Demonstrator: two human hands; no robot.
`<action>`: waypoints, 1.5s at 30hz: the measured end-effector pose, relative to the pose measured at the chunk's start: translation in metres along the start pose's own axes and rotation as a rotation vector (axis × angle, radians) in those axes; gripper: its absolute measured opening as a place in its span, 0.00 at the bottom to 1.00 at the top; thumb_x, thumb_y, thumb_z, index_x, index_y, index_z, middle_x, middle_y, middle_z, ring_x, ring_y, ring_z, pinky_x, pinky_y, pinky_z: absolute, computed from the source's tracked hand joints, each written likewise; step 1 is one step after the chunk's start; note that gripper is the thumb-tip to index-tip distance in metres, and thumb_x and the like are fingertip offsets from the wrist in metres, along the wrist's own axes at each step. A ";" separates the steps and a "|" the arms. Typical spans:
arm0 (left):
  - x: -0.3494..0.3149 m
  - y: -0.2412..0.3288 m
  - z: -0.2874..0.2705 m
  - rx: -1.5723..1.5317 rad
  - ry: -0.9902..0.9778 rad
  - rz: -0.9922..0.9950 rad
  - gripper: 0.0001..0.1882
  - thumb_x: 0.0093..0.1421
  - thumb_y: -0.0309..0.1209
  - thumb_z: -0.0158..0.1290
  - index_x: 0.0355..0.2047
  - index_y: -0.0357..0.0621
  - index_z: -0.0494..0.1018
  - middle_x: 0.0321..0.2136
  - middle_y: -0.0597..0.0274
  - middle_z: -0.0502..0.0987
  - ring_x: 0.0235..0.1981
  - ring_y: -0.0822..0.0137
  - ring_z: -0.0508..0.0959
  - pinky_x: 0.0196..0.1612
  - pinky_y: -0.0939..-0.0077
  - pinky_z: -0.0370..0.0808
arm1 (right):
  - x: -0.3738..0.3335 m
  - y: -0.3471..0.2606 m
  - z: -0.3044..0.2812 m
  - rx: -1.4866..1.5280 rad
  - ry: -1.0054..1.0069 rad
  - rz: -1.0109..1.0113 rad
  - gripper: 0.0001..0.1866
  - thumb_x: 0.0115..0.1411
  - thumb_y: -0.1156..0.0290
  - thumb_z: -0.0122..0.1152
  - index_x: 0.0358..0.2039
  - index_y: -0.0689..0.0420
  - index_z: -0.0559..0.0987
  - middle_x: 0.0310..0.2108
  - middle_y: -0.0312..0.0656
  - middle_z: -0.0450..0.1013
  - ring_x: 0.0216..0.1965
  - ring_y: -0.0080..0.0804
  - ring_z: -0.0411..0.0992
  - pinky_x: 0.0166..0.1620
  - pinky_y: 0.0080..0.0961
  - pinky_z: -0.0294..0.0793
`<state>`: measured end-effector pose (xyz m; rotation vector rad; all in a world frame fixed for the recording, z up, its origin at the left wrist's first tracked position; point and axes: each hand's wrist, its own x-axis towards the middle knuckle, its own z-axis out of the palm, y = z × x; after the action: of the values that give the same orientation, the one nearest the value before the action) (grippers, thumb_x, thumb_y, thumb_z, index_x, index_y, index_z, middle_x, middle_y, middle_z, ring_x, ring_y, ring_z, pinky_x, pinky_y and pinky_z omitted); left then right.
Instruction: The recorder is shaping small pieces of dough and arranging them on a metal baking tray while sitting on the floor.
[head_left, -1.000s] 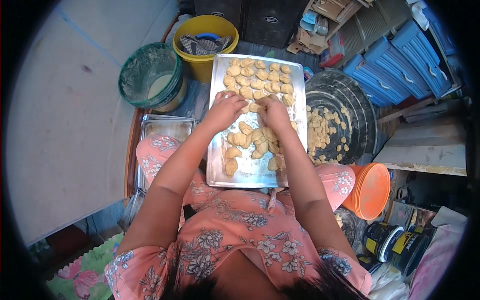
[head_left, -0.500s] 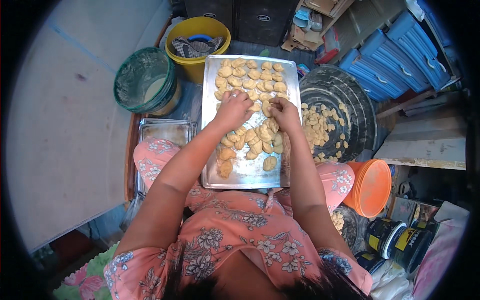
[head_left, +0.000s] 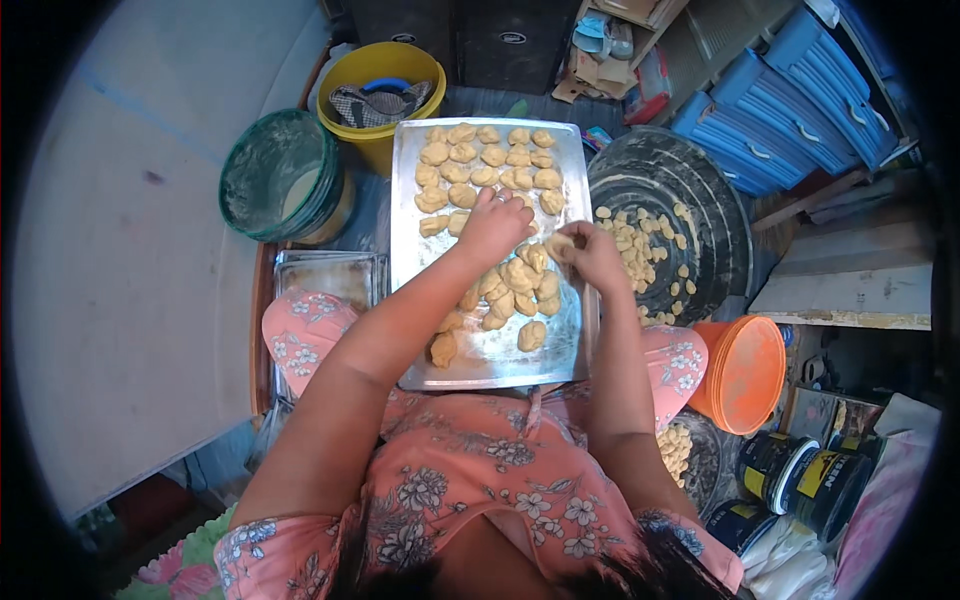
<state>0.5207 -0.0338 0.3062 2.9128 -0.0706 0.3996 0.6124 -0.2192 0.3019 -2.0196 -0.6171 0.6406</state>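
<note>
A shiny metal tray lies across my lap. On its far part, flattened lumps of pale yellow dough sit in rough rows. A loose heap of similar dough lumps fills the nearer middle. My left hand reaches over the front row, its fingers curled down onto the dough; what lies under them is mostly hidden. At the tray's right side, my right hand pinches a dough piece between thumb and fingers, just beyond the heap. Single lumps rest near the tray's near edge.
Right of the tray stands a wide black basin holding many small dough pieces. A green bucket and a yellow bucket stand to the left. An orange bucket is by my right knee, with blue drawers beyond.
My left hand has shifted right along the front row. My right hand has drawn back toward the heap, a dough piece in its fingers. The whole view has tilted slightly.
</note>
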 end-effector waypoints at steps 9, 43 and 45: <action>-0.032 0.024 -0.024 -0.279 -0.025 -0.032 0.08 0.56 0.33 0.52 0.33 0.46 0.76 0.35 0.60 0.72 0.44 0.56 0.70 0.49 0.58 0.61 | 0.005 -0.010 0.019 -0.355 0.437 -0.417 0.12 0.49 0.70 0.66 0.34 0.61 0.80 0.34 0.48 0.72 0.33 0.43 0.73 0.38 0.32 0.72; -0.123 -0.044 -0.054 -0.297 0.196 -0.445 0.08 0.51 0.29 0.57 0.32 0.42 0.75 0.35 0.59 0.75 0.41 0.56 0.74 0.47 0.62 0.67 | -0.021 -0.069 0.078 -0.508 0.087 -0.273 0.11 0.51 0.68 0.57 0.35 0.54 0.80 0.38 0.44 0.74 0.44 0.43 0.71 0.53 0.44 0.62; -0.125 -0.030 -0.058 -0.192 0.273 -0.353 0.09 0.51 0.31 0.57 0.34 0.46 0.76 0.38 0.62 0.73 0.48 0.58 0.69 0.52 0.58 0.60 | -0.032 -0.072 0.069 -0.496 0.204 -0.227 0.14 0.51 0.63 0.59 0.37 0.54 0.80 0.40 0.44 0.74 0.46 0.43 0.69 0.55 0.42 0.60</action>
<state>0.3871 0.0102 0.3214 2.5832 0.4145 0.6777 0.5311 -0.1638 0.3391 -2.3822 -0.9318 0.1460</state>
